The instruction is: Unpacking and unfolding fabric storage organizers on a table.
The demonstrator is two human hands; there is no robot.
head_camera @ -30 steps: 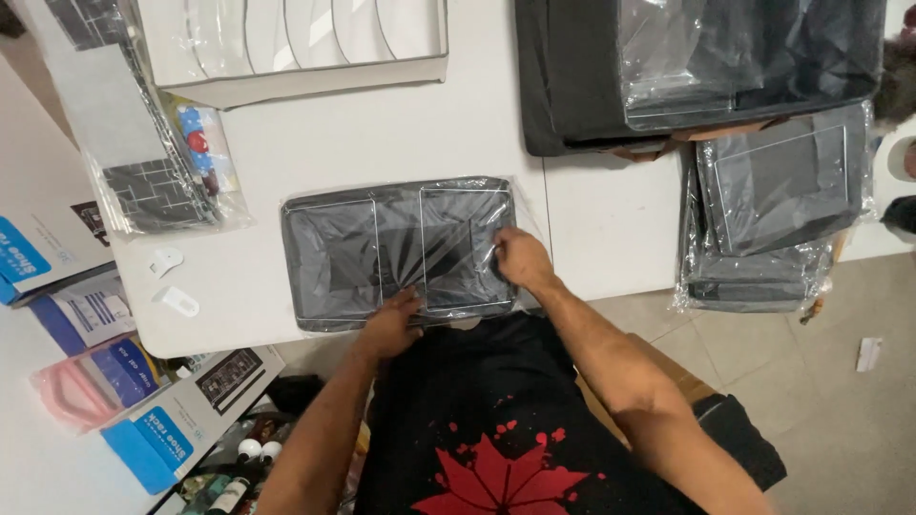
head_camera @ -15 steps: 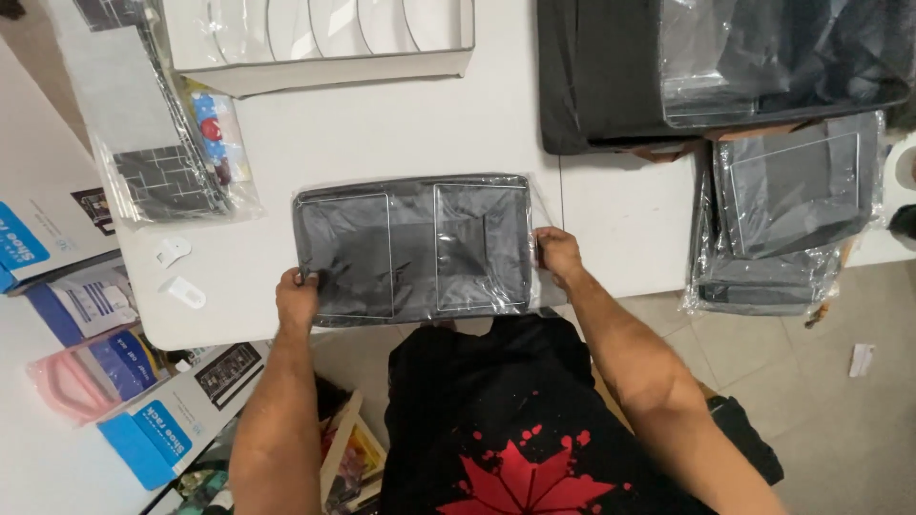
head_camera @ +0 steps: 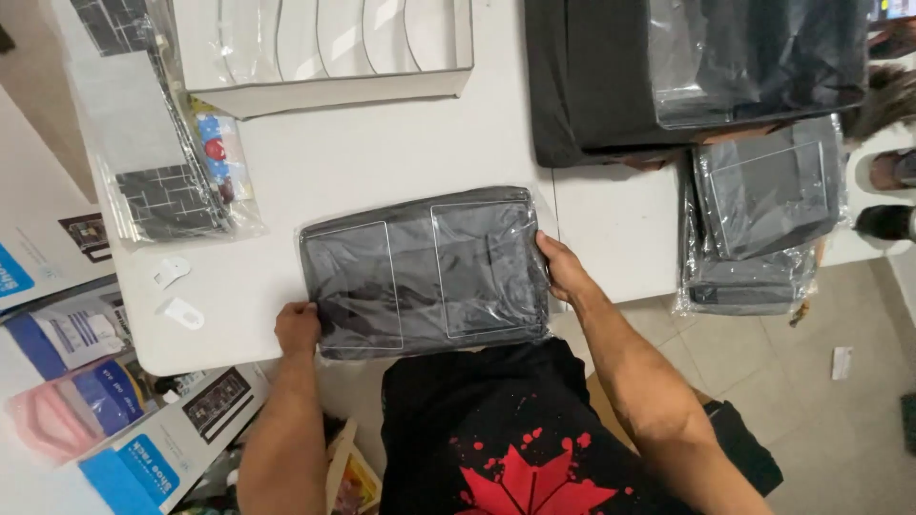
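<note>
While the clear-wrapped dark bag (head_camera: 426, 272) lies flat on the white table (head_camera: 382, 153), its long axis runs left to right and its near long side overhangs the table's front edge. Left hand (head_camera: 298, 327) pinches the bag's near left corner with curled fingers; right hand (head_camera: 563, 270) clasps the right short side, fingers wrapped on it. Bare tabletop stays open behind the bag, up to the white tray (head_camera: 324, 57). Patterned packets (head_camera: 162, 181) lie well left, and a stack of wrapped bags (head_camera: 759, 215) lies to the right.

Both forearms reach forward, left hand (head_camera: 298, 327) and right hand (head_camera: 561, 268) spread apart.
</note>
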